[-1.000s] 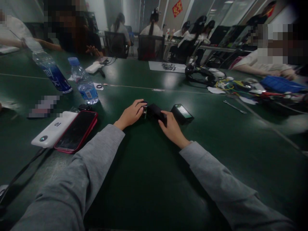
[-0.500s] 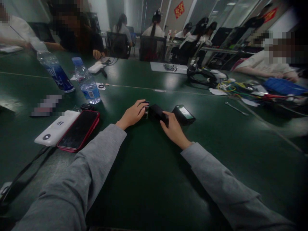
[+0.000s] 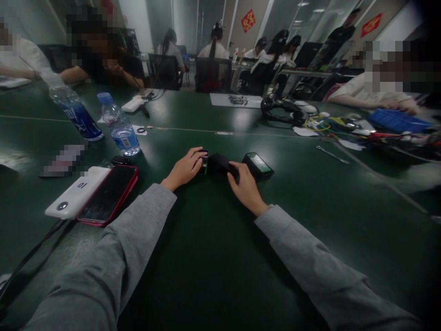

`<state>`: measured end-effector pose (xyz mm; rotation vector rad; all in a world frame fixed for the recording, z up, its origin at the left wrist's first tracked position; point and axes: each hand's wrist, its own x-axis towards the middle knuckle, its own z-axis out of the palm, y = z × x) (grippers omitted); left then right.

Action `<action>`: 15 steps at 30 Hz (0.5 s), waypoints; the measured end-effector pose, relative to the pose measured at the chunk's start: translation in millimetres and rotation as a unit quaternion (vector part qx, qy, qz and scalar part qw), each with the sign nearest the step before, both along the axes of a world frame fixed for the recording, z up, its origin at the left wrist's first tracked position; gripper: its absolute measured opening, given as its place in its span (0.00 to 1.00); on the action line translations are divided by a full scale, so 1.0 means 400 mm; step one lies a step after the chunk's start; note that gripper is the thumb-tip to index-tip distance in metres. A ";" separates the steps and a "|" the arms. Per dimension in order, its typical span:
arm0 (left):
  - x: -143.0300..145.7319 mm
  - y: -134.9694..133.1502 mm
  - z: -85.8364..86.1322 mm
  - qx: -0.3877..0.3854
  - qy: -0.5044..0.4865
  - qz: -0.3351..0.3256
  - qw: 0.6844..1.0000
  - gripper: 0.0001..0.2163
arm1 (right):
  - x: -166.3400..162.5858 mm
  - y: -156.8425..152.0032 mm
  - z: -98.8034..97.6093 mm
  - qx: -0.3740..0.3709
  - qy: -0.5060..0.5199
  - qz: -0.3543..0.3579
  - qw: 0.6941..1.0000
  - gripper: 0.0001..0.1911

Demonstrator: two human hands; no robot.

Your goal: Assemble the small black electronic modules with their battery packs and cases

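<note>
My left hand (image 3: 184,168) lies on the green table (image 3: 213,257) with its fingers curled round a small dark part at the left end of a small black box (image 3: 217,164). On the box's right side rests my right hand (image 3: 245,187), fingers bent and gripping it. What the small dark part is stays too dim to make out. Just right of the box lies another black box (image 3: 258,165) with a pale glossy top, touched by neither hand.
A red-cased phone (image 3: 108,194) and a white power bank (image 3: 77,198) lie at the left. Two water bottles (image 3: 119,124) stand behind them. Headphones (image 3: 283,110), cables and tools lie at the far right. Other people sit around the table.
Both hands stay on the black box with hardly any shift. The view has tilted slightly, so everything sits a little lower in the picture.
</note>
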<state>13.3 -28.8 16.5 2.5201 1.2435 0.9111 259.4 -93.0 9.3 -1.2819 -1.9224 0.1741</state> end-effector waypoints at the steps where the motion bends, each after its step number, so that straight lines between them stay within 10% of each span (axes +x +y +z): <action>1: -0.001 0.000 -0.001 -0.004 0.001 0.002 1.000 0.20 | 0.002 0.001 0.002 0.004 0.023 -0.007 1.000 0.20; 15: -0.002 0.000 0.001 -0.007 0.003 -0.004 1.000 0.20 | 0.034 0.039 -0.034 -0.109 0.228 -0.077 0.965 0.27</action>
